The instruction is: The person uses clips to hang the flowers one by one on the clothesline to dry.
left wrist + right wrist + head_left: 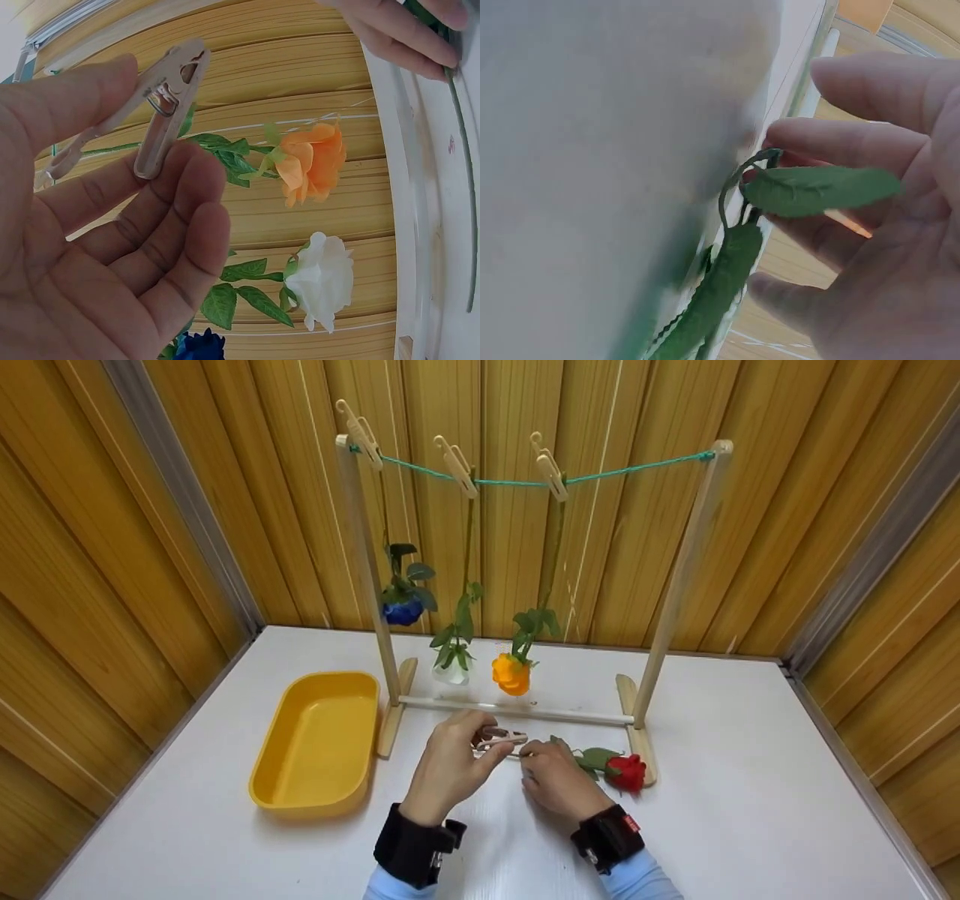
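Note:
Between thumb and fingers, my left hand pinches a pale clothespin, held up above the table with its spring showing. My right hand is low at the table, fingers curled at the stem of a red rose. The rose's bloom lies to the right of that hand, and its bare stem runs out on the other side. Green leaves hang by the right fingertips in the right wrist view. The rose's bloom is out of sight there.
A wooden stand carries a teal line. Clothespins on it hold a blue rose, a white rose and an orange rose upside down. At the left sits a yellow basin. Wood-look panels rise behind.

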Tool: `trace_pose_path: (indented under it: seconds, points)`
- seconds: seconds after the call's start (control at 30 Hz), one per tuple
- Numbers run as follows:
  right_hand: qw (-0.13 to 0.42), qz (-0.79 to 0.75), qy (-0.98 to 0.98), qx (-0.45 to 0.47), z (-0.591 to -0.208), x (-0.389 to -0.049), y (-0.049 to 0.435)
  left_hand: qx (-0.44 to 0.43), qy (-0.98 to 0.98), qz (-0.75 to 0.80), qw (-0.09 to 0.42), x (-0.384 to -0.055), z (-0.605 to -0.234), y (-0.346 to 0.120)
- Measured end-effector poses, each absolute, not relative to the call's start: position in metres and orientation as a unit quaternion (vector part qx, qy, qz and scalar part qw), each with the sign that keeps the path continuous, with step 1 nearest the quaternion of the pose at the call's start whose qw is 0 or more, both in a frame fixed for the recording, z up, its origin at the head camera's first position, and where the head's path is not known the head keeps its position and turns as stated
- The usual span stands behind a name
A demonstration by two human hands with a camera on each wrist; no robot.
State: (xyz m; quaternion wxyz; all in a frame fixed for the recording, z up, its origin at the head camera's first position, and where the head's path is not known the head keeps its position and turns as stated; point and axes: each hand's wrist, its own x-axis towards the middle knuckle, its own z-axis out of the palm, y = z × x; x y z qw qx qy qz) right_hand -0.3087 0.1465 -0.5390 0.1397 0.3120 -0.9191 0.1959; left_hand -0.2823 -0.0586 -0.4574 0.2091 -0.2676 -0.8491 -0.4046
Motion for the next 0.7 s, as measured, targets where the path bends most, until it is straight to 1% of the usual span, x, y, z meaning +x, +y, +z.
trace_pose_path:
  seconds: [0.13, 0.33, 0.4, 0.6, 0.7]
  points:
    - [0.134, 0.247, -0.914, 0.293, -0.5357, -0.3109, 0.1466, -0.270, -0.848, -0.406, 0.210, -0.2836, -0.4577, -0.0584]
    - [0.149, 0.297, -0.901, 0.278, -0.5326, -0.3127, 0.1480, -0.271, -0.847, -0.405, 0.212, -0.2847, -0.4592, -0.0585]
    - [0.165, 0.310, -0.894, 0.279, -0.5330, -0.3133, 0.1491, -0.272, -0.848, -0.399, 0.219, -0.2849, -0.4598, -0.0583]
    - [0.248, 0.342, -0.860, 0.286, -0.5327, -0.3157, 0.1532, -0.265, -0.852, -0.391, 0.227, -0.2843, -0.4599, -0.0581]
    - [0.279, 0.349, -0.850, 0.279, -0.5315, -0.3163, 0.1557, -0.262, -0.850, -0.396, 0.228, -0.2839, -0.4600, -0.0582]
